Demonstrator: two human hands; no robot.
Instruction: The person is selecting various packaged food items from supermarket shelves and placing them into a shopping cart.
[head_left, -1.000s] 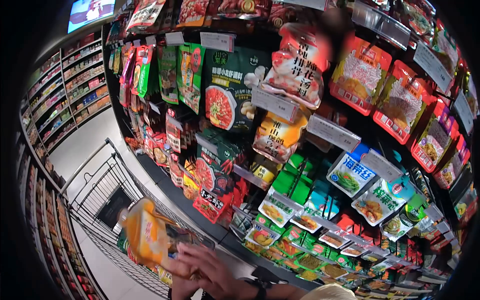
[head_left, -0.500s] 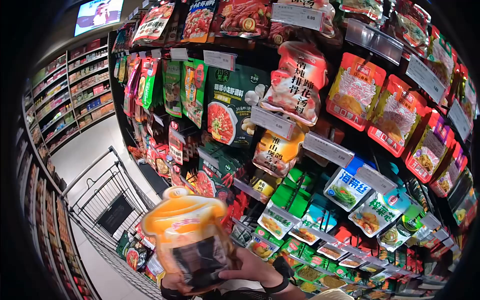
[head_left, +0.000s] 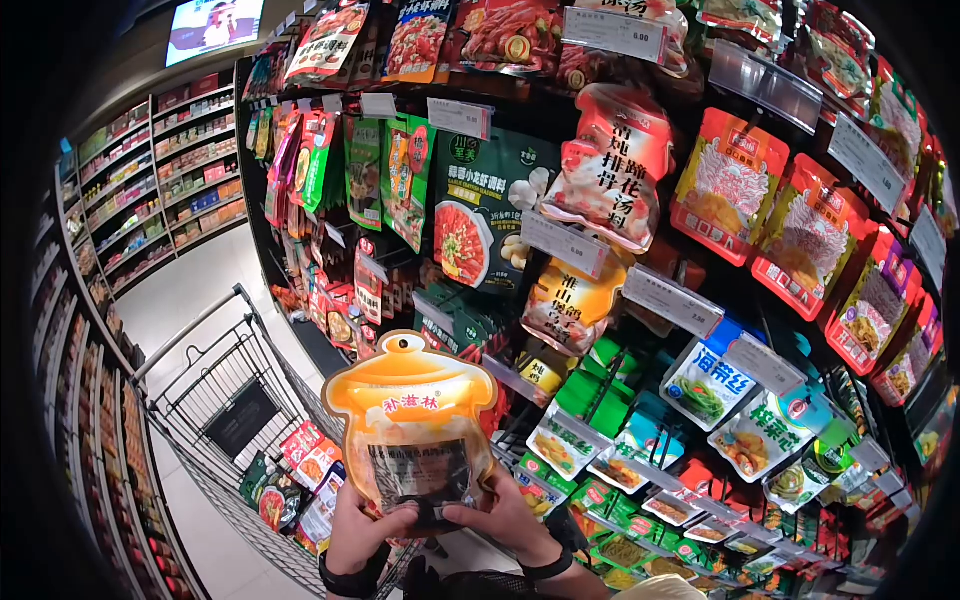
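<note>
An orange pot-shaped pouch [head_left: 412, 425] with a clear window showing dark contents is held upright in front of me. My left hand [head_left: 357, 523] grips its lower left corner and my right hand [head_left: 503, 520] grips its lower right corner, thumbs on the front. Both wrists wear dark bands. A matching orange pouch [head_left: 572, 303] hangs on the display rack just above and to the right.
A hanging rack of seasoning and soup packets [head_left: 620, 190] with white price tags fills the right side. A wire shopping cart [head_left: 225, 400] holding several packets stands at the lower left. An aisle [head_left: 180, 290] runs back towards stocked shelves [head_left: 160, 170].
The orange pouch came up from low over the cart to upright in front of me, label facing me. Both hands now hold its bottom corners.
</note>
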